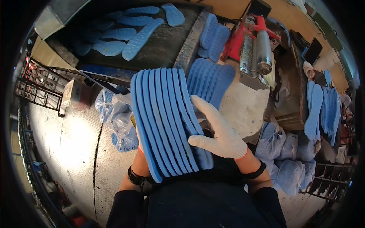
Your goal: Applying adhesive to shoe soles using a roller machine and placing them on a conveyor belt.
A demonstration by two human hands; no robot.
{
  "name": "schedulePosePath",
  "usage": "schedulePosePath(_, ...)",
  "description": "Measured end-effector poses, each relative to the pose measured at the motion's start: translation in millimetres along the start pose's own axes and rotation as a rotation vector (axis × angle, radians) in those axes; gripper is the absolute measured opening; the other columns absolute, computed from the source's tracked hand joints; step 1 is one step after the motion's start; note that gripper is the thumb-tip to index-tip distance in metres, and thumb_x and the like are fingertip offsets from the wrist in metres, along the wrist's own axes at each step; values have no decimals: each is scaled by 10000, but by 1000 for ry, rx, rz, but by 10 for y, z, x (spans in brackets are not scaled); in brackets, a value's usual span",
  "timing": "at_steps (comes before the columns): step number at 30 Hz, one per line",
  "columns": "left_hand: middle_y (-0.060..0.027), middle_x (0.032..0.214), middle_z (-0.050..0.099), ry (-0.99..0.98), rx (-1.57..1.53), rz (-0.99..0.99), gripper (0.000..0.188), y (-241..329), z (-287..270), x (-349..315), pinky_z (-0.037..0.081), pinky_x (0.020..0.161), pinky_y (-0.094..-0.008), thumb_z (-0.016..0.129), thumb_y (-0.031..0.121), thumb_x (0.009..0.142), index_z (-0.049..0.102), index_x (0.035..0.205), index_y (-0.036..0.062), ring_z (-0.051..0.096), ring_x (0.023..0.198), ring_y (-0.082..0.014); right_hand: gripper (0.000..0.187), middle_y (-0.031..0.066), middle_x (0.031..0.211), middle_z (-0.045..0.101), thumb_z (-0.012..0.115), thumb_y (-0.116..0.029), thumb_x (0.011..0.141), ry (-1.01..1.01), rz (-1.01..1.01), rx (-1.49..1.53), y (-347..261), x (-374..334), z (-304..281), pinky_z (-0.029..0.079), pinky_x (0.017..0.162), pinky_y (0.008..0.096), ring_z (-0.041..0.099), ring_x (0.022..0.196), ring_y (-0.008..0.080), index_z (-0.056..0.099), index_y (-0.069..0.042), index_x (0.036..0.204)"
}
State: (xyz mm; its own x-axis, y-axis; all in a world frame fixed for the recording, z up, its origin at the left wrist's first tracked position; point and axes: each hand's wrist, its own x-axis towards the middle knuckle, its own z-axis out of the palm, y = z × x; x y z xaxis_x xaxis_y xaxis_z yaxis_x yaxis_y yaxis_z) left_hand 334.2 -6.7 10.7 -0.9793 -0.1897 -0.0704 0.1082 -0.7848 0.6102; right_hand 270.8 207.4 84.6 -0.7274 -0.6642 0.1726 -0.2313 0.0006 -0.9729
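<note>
A thick stack of blue shoe insoles (pixel 163 121) stands on edge in front of my body, held between my two hands. My left hand (pixel 140 144) grips it from the left; the stack hides nearly all of that hand's fingers. My right hand (pixel 218 131), in a white knit glove, presses on the right side of the stack. Its thumb and forefinger are spread along the outermost insoles, which lean slightly apart from the others. The remaining fingers of that hand are partly hidden.
More blue insoles (pixel 141 40) lie scattered on a dark belt (pixel 161 47) ahead. Insole piles (pixel 213 81) rest beside a red and metal roller machine (pixel 262 49). Bagged insoles (pixel 123 121) sit at left, more bags (pixel 291 171) at right. Insoles (pixel 313 106) stand along the right bench.
</note>
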Motion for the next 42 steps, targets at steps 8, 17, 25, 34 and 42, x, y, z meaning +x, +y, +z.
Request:
schedulePosePath(8,-86,1326,569,-84,-212,-154,551,-136,-36,174,500,1049,-378,408,471,1055,424,1454,92,563,1219,-219,573,255,1417,475,595,34,881,25,-232,-448,-26,-107,-133,486,979,393,569,1196,423,566,-206,1400)
schedulePosePath(17,-97,1352,575,-114,-352,-191,583,-150,10,301,493,1059,-382,385,500,1055,438,1460,84,571,1229,-226,341,235,1273,538,598,8,875,46,-304,-445,37,-37,-239,520,889,396,620,1042,401,702,-191,1132)
schedulePosePath(25,-146,1467,476,-340,-667,-262,771,-110,371,254,406,1127,-449,396,648,991,382,1516,84,499,1310,-288,435,157,1190,536,848,-437,716,168,-47,-578,-87,-52,-64,546,733,397,645,898,316,665,-162,1000)
schedulePosePath(34,-132,1461,483,-6,127,-80,695,-65,390,215,403,1132,-419,379,594,1025,404,1502,90,497,1307,-255,405,214,1454,400,844,-208,711,238,-182,-700,-141,-18,45,510,941,448,513,1241,451,679,-218,1081)
schedulePosePath(42,-103,1472,479,-127,-213,-177,682,-117,305,252,382,1155,-410,373,592,1027,385,1522,124,485,1333,-248,497,210,1536,345,776,-69,755,249,-432,-781,-5,2,114,380,1105,568,358,1403,490,737,-317,1184)
